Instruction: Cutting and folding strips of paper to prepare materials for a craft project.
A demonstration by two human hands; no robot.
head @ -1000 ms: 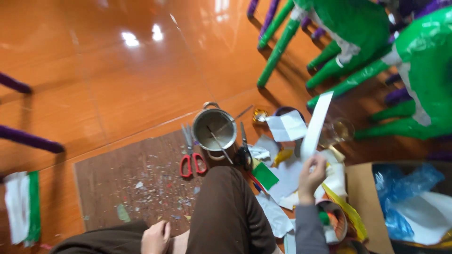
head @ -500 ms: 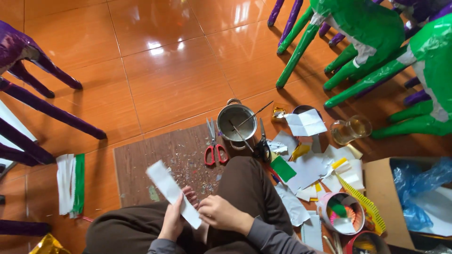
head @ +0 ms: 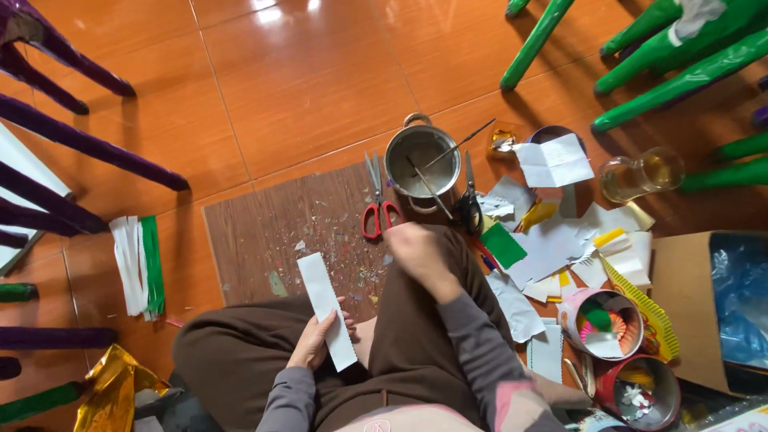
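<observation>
Pinched by the left hand [head: 314, 342] is a white paper strip [head: 326, 310]; the blurred right hand's [head: 416, 250] grip cannot be told, near red-handled scissors [head: 376, 210] at the brown board's [head: 264, 240] edge.

Glossy tiled floor [head: 304, 72]; matt wood-grain board [head: 272, 232]; dull metal pot [head: 422, 164]; white paper strip [head: 326, 310].

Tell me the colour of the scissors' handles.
Red, on the scissors by the pot; head view.
</observation>
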